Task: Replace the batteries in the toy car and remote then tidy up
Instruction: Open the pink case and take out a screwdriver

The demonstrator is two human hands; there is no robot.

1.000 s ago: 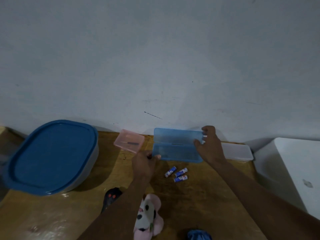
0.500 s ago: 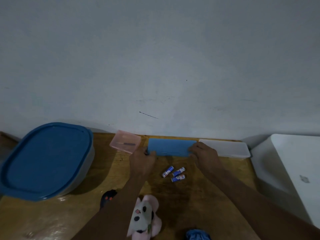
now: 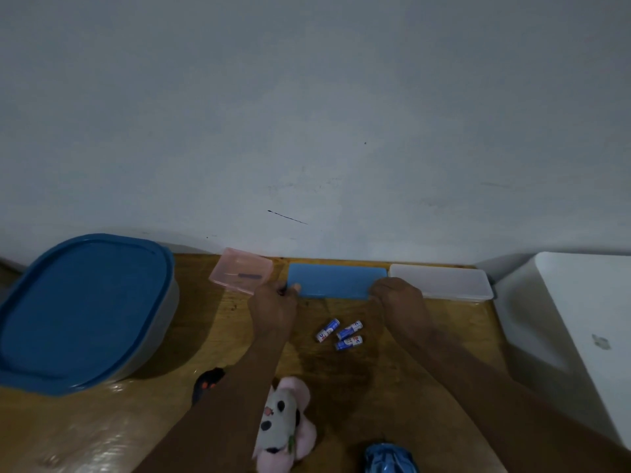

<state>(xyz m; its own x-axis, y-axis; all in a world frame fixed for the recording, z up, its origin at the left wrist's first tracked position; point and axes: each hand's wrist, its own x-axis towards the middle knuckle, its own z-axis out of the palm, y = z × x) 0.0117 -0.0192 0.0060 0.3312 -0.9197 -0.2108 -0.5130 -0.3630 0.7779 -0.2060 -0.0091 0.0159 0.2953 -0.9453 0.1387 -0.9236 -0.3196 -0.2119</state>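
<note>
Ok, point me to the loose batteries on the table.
In the head view the three batteries lie loose on the wooden table, centre, between the left hand and right hand, just in front of the closed blue case.

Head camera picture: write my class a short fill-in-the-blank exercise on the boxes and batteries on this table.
1. The number of loose batteries lying on the table is ____.
2. Both hands, the left hand and the right hand, touch the small box coloured ____.
3. The pink box lies to the ____ of that box.

Missing words: three; blue; left
</note>
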